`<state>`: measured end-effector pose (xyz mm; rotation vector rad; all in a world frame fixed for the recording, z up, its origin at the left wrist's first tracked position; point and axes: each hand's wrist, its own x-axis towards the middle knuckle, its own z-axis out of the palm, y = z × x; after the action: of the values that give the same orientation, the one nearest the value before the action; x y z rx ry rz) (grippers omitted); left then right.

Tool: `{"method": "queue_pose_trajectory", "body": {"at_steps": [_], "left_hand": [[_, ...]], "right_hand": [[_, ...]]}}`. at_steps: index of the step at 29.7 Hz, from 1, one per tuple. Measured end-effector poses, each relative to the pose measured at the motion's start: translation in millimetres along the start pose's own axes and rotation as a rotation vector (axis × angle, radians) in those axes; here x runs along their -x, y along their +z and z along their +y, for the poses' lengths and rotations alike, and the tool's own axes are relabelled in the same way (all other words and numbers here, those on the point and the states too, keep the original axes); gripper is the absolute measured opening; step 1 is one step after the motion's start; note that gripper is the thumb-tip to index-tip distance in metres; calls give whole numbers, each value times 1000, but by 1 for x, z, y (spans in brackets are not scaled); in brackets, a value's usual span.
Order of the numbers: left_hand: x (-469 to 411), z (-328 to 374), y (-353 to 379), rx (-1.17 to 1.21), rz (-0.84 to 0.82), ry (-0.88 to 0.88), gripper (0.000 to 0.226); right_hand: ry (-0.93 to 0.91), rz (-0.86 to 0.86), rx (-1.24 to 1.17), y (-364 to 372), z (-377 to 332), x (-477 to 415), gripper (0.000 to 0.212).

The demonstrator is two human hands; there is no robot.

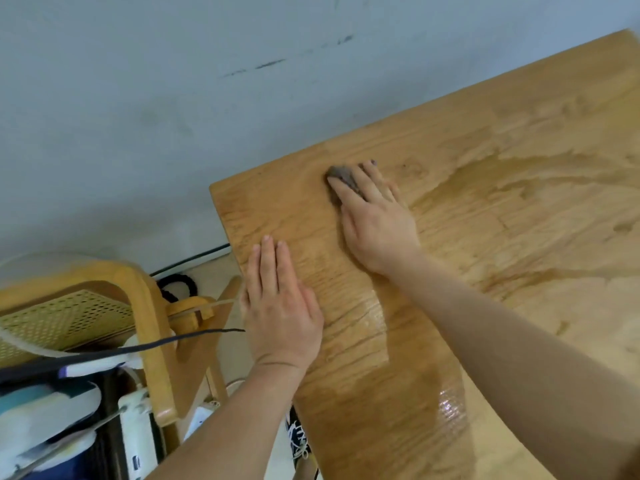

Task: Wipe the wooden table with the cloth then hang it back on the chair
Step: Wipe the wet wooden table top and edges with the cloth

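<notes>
The wooden table fills the right half of the view, its surface streaked with wet marks. A small grey cloth lies bunched on the table near its far left corner. My right hand presses flat on top of the cloth, so only the cloth's far end shows past my fingers. Near the table's left edge, my left hand rests flat on the wood with fingers together and nothing in it. The wooden chair with a woven cane panel stands to the left of the table.
A grey wall runs behind the table. Black cables cross over the chair. A white power strip and bundled items sit at the lower left. A patterned shoe shows below the table's edge.
</notes>
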<state>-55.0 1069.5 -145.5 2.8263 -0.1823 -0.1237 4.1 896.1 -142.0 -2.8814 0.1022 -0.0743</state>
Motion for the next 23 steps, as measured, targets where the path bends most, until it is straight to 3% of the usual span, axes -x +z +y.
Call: {"method": "queue_pose_trajectory", "body": {"at_steps": [3, 5, 7, 11, 13, 19, 23], "left_hand": [[0, 1, 1, -18, -3, 3, 59], [2, 1, 1, -13, 0, -5, 59], [4, 1, -1, 7, -6, -5, 59], [2, 4, -4, 18, -26, -11, 61], [1, 3, -5, 17, -31, -10, 60], [0, 2, -1, -35, -34, -25, 61], [1, 2, 0, -26, -46, -14, 59]], "right_hand": [[231, 49, -48, 4, -13, -51, 54], [243, 71, -89, 9, -26, -33, 52], [129, 74, -95, 7, -36, 26, 49], [-120, -80, -78, -9, -18, 121, 46], [-154, -85, -49, -10, -2, 100, 46], [36, -5, -39, 9, -6, -83, 49], [58, 66, -18, 12, -4, -60, 50]]}}
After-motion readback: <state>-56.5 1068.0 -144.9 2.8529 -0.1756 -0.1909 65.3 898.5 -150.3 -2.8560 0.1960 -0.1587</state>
